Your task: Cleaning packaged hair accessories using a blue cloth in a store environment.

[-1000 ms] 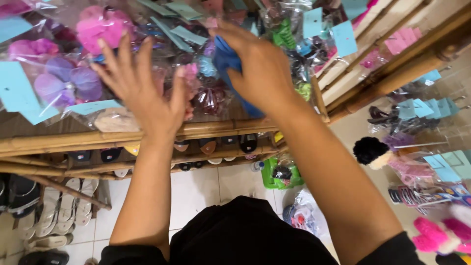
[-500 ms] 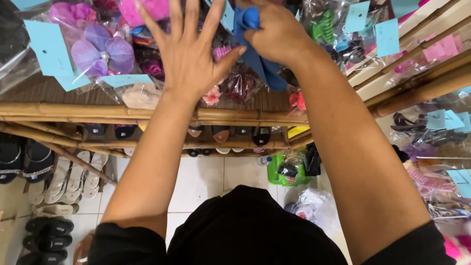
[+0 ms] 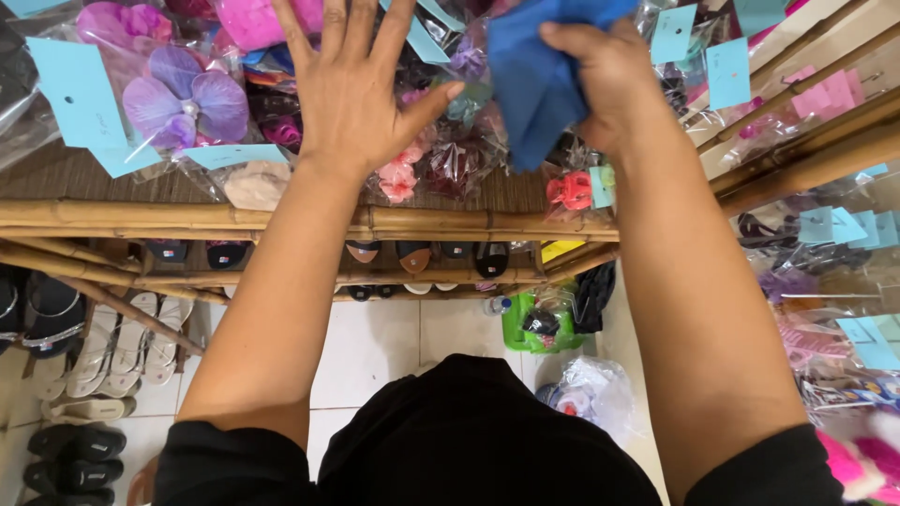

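Bamboo shelf (image 3: 281, 217), smooth round poles, piled with crinkly clear bags of hair flowers. Left hand (image 3: 352, 89) flat on bags, fingers spread wide. Right hand (image 3: 600, 80) pinches soft blue cloth (image 3: 534, 80), maybe folded. Purple fabric flower (image 3: 183, 103) lies left.

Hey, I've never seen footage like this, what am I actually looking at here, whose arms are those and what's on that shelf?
This is one picture from a camera worn on a person's head, looking down, so the two bare arms reaching away from you are that person's own. The dark shape at the bottom is their black top.

The right hand grips a blue cloth. The left hand is spread open, flat over small goods in clear plastic bags.

Those goods lie on a bamboo shelf: hair flowers, among them a purple flower, pink flowers and a red hair clip, with pale blue paper tags. Below, sandals stand on a white tiled floor.
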